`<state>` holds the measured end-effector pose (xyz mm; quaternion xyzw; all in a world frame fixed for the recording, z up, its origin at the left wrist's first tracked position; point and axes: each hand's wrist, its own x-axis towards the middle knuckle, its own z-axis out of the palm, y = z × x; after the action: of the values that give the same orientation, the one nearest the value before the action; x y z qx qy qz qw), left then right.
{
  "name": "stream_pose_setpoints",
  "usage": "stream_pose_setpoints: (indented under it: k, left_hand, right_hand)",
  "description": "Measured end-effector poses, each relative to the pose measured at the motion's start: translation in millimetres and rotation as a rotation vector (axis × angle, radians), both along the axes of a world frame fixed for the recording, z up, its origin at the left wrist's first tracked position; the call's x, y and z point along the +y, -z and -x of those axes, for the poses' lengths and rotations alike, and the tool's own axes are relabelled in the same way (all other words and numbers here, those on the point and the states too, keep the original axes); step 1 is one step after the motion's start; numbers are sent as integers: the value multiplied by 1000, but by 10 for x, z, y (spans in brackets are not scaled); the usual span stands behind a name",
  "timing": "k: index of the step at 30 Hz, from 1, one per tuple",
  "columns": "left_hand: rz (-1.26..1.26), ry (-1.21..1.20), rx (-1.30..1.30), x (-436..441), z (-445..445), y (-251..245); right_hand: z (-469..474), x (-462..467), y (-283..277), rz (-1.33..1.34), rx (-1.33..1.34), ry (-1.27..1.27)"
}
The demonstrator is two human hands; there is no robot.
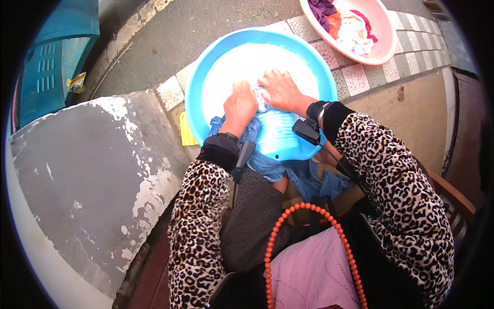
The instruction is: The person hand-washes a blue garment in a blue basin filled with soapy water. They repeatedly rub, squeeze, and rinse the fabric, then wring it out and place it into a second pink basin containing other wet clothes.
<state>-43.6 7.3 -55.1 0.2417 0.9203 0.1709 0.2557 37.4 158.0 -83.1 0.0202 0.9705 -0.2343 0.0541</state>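
A large light-blue plastic basin [328,73] stands before me, its inside mostly washed out by glare. Inside its near edge a ribbed blue washboard [276,133] slopes up toward me. Bunched, wet, pale cloth [261,101] lies at the washboard's upper end. My left hand [241,102] is curled around the left side of this cloth. From the right, my right hand [281,89] grips it with bent fingers, their tips partly lost in the glare. Blue denim-like fabric [270,167] hangs over the basin's near rim beside the washboard and across my lap.
A pink basin [380,54] holding several coloured garments sits on patterned tiles [357,79] at upper right. On the left is a grey ledge with peeling paint [88,185]. A yellow packet or cloth [188,129] lies by the blue basin. A teal metal cabinet [50,73] stands at upper left.
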Motion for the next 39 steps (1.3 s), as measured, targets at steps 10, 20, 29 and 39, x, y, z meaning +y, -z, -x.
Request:
stream_pose_setpoints:
  k: [10,20,29,39]
  left_hand:
    - [-319,570,232,-575,-644,-627]
    - [-278,46,25,-72,153,-25]
    - [-170,531,66,-533,-545,-739]
    - [4,-59,-4,40,126,-71]
  right_hand:
    - [-841,-40,-769,60,42,-527]
    - [95,7,-104,158,125,-37]
    - [-634,-17,-566,326,190,-424]
    - [10,-26,-32,179,4,216]
